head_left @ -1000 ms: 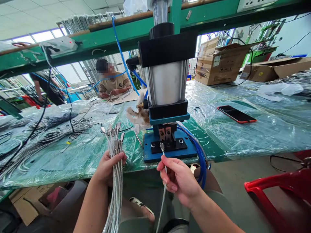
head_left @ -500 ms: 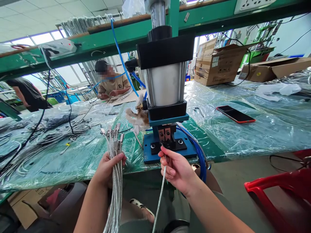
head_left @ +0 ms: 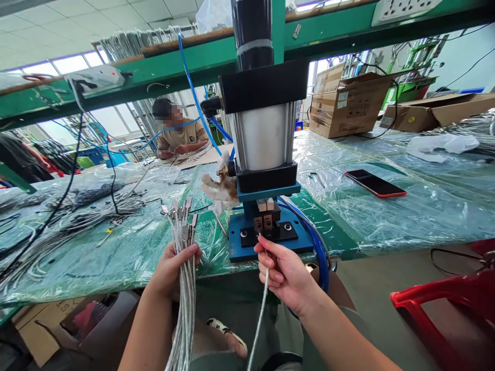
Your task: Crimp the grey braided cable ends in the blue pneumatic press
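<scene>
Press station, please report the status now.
Left hand gripping cable bundle. Right hand pinching single cable, its end at press dies. No loose object visible between right hand and press.

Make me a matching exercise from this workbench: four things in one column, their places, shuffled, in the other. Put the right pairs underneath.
Things
1. Phone
2. Cable bundle
3. Press
4. Single cable

Places
A. Gripped in the left hand
B. Standing on a blue base
C. Pinched in the right hand
D. Lying flat on the plastic-covered table

Right pairs: 1-D, 2-A, 3-B, 4-C
</scene>
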Motion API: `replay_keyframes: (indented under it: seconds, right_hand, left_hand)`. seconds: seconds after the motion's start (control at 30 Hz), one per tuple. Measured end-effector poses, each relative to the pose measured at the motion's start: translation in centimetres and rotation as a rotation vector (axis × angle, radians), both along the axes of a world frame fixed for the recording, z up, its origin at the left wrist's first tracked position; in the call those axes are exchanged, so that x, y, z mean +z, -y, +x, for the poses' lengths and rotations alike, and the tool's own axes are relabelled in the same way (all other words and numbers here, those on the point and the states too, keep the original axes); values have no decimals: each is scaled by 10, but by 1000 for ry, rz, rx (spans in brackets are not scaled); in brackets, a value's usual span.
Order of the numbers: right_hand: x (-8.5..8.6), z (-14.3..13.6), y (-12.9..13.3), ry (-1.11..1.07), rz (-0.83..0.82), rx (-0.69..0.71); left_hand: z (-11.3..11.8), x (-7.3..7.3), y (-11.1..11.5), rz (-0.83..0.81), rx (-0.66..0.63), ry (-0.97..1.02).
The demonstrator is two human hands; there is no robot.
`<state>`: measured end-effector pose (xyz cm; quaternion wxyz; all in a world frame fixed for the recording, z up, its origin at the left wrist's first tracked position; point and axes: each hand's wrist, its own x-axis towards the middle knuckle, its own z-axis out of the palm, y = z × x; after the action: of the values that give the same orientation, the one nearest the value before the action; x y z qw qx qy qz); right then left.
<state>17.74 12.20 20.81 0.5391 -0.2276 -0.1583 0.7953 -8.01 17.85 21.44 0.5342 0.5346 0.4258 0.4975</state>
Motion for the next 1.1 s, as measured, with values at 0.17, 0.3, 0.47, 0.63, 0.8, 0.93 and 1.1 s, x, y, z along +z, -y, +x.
replay_keyframes:
  seconds: [0.17,0.3,0.47,0.63,0.8,0.93,1.1]
  right_hand:
    - [-1,0,1,2,-1,5]
    - [-3,-1,3,-43,4,8]
    - [-9,-1,5,-128,34,39]
    - [-9,2,8,-122,63,53]
    - [-2,4,18,0,92,57]
    - [-2,6,23,129,80,23]
    - [-4,4,19,208,37,-27]
  left_hand:
    - [-2,-1,-1,15,8,-14]
    - [0,0,0,26,3,-43]
    - [3,2,1,9,44,-25]
    - [2,2,0,-6,50,4]
    - [2,5,-1,-12,75,-14]
    - [1,3,-2,-27,91,2]
    - [-2,0,-3,-20,48,0]
